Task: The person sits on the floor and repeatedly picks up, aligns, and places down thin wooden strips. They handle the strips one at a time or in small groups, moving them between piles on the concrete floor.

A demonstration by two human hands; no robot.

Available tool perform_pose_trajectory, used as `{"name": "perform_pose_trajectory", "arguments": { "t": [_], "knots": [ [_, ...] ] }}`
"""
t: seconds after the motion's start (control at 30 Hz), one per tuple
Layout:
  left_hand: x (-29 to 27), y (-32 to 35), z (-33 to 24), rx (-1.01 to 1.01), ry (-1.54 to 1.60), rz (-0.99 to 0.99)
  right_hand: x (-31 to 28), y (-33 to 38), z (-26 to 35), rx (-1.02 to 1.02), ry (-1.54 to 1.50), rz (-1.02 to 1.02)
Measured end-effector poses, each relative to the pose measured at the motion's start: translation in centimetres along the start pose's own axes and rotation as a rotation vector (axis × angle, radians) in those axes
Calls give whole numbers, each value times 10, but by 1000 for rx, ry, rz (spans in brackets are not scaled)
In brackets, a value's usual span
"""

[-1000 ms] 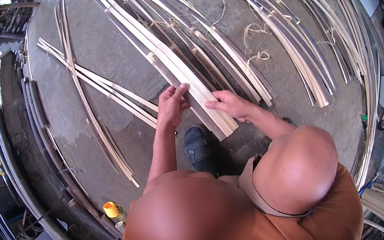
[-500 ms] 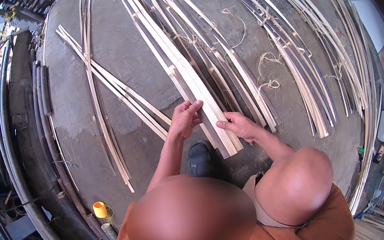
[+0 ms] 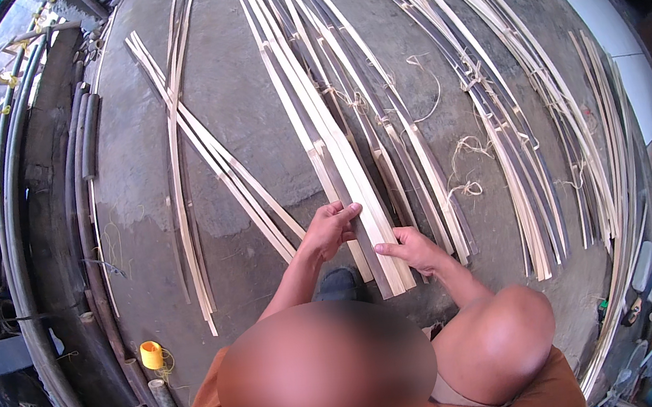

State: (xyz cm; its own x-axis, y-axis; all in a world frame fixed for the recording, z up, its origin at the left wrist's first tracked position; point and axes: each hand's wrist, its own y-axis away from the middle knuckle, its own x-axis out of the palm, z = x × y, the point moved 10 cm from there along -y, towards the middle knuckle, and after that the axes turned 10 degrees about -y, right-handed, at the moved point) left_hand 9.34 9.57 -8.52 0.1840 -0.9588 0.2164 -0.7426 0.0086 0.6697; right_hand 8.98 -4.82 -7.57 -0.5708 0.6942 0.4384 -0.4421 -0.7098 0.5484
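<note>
Strips (image 3: 340,156): grasped near close end; left hand (image 3: 331,230) at left edge, right hand (image 3: 416,251) at right.

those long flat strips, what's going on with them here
A person holds several long flat strips near their closer end, left hand pinching the left edge and right hand the right edge. Tied bundles lie on the grey floor to the right; other strips cross each other to the left.

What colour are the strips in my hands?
The strips are mostly pale cream, dark grey along the left; best in the head view.
</note>
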Motion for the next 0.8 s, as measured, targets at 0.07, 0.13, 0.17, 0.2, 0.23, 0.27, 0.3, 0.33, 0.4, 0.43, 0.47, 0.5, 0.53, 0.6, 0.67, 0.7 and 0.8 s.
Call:
{"name": "perform_pose_trajectory", "arguments": {
  "t": [0.07, 0.13, 0.17, 0.2, 0.23, 0.27, 0.3, 0.33, 0.4, 0.43, 0.47, 0.5, 0.53, 0.6, 0.67, 0.7, 0.8],
  "knots": [
    [1, -1, 2, -10, 13, 5, -1, -1, -4, -1, -23, 8],
    [-4, -4, 7, -7, 14, 4, -2, -4, -8, 4, -60, 17],
    [-4, -4, 7, -8, 17, 0, -3, -5, -10, 7, -76, 20],
    [-3, -4, 7, -9, 20, -2, -5, -6, -13, 10, -82, 19],
    [-1, -4, 7, -10, 23, -4, -7, -7, -17, 13, -88, 18],
    [-2, -5, 7, -7, 28, -9, -6, -8, -16, 13, -91, 21],
    [-2, -5, 8, -3, 33, -12, -5, -6, -16, 39, -79, 17],
    [-3, -6, 10, 0, 38, -15, -5, -6, -16, 38, -87, 19],
    [-7, -4, 10, -1, 13, -16, -3, -8, -18, 34, -109, 27],
    [-8, -4, 11, 2, 14, -20, -4, -9, -21, 65, -88, 25],
    [-8, -3, 12, 2, 17, -17, -4, -8, -20, 49, -85, 18],
    [-7, -3, 12, -3, 0, -12, -3, -8, -20, 33, -82, 12],
    [-7, -4, 12, 2, 9, -10, -3, -9, -19, 17, -79, 7],
    [-8, -4, 11, 9, 29, -9, -4, -11, -20, 19, -88, 12],
    [-10, -3, 15, 0, 17, 0, -4, -13, -23, 22, -81, 7],
    [-11, -3, 16, -4, 12, 4, -5, -12, -25, 32, -80, -4],
    [-13, -2, 20, -8, -10, -24, -5, -11, -26, 51, -75, -18]
  ]
}}
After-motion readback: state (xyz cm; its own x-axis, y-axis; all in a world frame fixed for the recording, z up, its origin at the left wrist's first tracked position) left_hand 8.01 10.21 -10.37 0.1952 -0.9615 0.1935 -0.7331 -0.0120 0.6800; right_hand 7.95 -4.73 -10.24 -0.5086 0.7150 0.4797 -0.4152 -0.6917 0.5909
